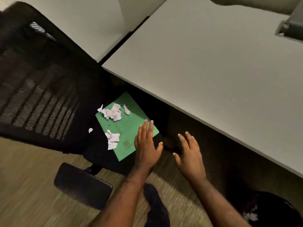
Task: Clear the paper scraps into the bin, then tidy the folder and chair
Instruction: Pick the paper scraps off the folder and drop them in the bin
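A green folder (pixel 129 126) lies on the seat of a black mesh office chair (pixel 41 89). White paper scraps sit on the folder in two clusters, one at its far end (pixel 113 112) and one near its left edge (pixel 112 139). A single small scrap (pixel 90 130) rests on the black seat beside the folder. My left hand (pixel 147 145) hovers flat over the folder's near right corner, fingers spread, holding nothing. To its right, off the chair, my right hand (pixel 190 154) is held open and empty. A dark bin (pixel 268 210) with white scraps inside stands at the bottom right.
A white desk (pixel 213 71) runs across the right, its edge overhanging the chair seat. The chair's armrest (pixel 82 185) juts out at the lower left. Brownish carpet (pixel 32 185) covers the floor, and a dark shoe (pixel 155 205) shows between my forearms.
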Demonstrator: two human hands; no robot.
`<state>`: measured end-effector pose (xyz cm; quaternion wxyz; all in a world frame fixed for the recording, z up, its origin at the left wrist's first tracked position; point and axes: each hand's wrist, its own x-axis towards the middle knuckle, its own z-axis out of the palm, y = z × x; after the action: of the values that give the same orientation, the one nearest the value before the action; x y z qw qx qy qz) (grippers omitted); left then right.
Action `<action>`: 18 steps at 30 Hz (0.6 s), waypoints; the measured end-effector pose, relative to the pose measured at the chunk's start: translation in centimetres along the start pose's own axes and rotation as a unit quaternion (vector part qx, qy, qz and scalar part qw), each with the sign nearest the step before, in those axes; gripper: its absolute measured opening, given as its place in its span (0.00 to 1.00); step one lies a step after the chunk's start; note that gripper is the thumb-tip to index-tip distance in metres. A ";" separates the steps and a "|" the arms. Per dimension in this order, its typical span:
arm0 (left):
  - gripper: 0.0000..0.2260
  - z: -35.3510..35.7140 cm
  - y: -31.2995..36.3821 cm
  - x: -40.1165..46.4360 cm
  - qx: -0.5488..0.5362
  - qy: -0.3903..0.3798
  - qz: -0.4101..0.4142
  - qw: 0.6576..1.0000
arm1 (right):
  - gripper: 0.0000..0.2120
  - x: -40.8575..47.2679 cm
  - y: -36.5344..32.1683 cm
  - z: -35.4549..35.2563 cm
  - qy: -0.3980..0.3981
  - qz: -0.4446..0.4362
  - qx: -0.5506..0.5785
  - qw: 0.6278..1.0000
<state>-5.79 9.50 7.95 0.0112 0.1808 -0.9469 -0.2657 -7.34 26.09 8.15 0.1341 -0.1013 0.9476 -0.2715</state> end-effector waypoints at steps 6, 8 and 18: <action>0.44 -4.2 -8.5 1.9 0.054 0.013 -0.091 0.994 | 0.39 4.5 -7.6 4.3 -0.050 -0.069 -0.020 0.996; 0.45 -4.8 -11.3 2.1 0.073 0.015 -0.110 0.991 | 0.39 5.8 -9.3 6.1 -0.066 -0.095 -0.028 0.993; 0.49 -2.2 -22.6 4.4 0.078 -0.109 -0.228 0.964 | 0.31 11.3 -11.4 15.9 -0.198 -0.140 -0.083 0.967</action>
<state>-2.01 -11.06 -1.92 -0.1667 0.3621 -0.8941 -0.2041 -11.76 5.85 -0.91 0.2711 -0.2954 0.8977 -0.1825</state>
